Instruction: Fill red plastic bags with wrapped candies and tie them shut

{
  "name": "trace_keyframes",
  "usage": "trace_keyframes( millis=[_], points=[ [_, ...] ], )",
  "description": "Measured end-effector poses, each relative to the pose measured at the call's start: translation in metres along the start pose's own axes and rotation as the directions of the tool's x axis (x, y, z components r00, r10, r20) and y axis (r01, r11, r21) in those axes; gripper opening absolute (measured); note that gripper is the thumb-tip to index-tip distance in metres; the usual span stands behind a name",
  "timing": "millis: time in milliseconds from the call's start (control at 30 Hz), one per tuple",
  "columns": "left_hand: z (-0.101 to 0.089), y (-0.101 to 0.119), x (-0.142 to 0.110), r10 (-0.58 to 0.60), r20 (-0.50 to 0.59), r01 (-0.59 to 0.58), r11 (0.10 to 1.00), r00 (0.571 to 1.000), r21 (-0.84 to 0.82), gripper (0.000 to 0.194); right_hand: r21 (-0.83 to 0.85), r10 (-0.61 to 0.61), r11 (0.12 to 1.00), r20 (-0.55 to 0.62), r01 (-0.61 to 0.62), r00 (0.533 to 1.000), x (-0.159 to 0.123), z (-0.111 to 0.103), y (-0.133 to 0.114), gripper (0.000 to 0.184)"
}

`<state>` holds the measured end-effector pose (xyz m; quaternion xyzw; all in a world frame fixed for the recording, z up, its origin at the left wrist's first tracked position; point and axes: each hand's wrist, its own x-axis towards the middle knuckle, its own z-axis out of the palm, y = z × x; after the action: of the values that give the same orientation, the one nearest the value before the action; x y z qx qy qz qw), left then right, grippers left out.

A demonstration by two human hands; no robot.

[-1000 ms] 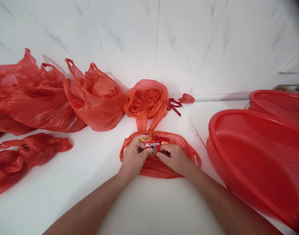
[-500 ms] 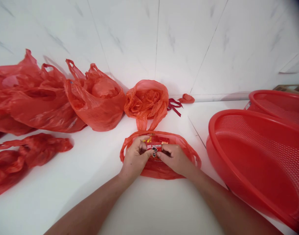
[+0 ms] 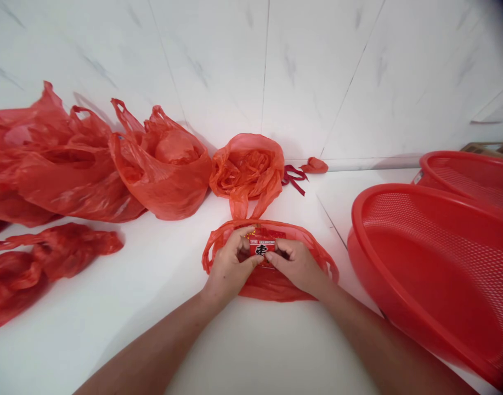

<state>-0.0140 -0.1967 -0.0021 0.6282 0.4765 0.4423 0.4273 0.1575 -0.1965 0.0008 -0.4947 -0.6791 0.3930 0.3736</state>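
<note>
Both hands (image 3: 226,269) (image 3: 298,267) grasp 1 small red packet (image 3: 261,248) at an open red bag's (image 3: 271,289) mouth.

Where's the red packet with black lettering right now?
Head view, centre: the red packet is held between the left hand and right hand, over the open red plastic bag.

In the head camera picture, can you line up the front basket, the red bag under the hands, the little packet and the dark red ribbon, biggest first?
1. Front basket
2. Red bag
3. Little packet, partly covered, and dark red ribbon: too alike to rank.
</note>
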Motion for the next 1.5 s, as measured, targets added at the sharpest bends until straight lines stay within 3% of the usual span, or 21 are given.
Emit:
trace_keyframes(
  millis=[333,667,1000,1333,1500],
  points=[
    [-0.001,-0.003,0.0,-0.015,0.002,0.015,0.998,1.0,-0.055,0.048,0.028,-0.014,1.0,0.026,0.014,1.0,0.0,-0.001,0.0,0.024],
    [0.001,-0.002,0.0,-0.04,-0.022,0.037,0.991,0.999,-0.132,0.048,0.011,-0.062,0.998,0.139,0.061,0.988,-0.002,-0.005,-0.003,0.028],
    [-0.001,-0.001,-0.001,-0.028,-0.041,0.025,0.997,0.999,-0.078,0.039,-0.04,-0.056,0.997,0.109,0.061,0.992,-0.001,-0.002,0.001,0.032],
    [0.001,0.004,-0.001,-0.01,-0.015,0.009,0.997,1.0,-0.075,0.063,0.031,-0.033,0.999,0.121,0.03,0.992,-0.001,-0.005,-0.007,0.03],
    [0.003,0.008,0.0,-0.017,-0.018,0.014,0.989,1.0,-0.147,0.059,0.013,-0.006,1.0,0.167,0.004,0.986,-0.003,-0.005,-0.007,0.03]
  ],
)
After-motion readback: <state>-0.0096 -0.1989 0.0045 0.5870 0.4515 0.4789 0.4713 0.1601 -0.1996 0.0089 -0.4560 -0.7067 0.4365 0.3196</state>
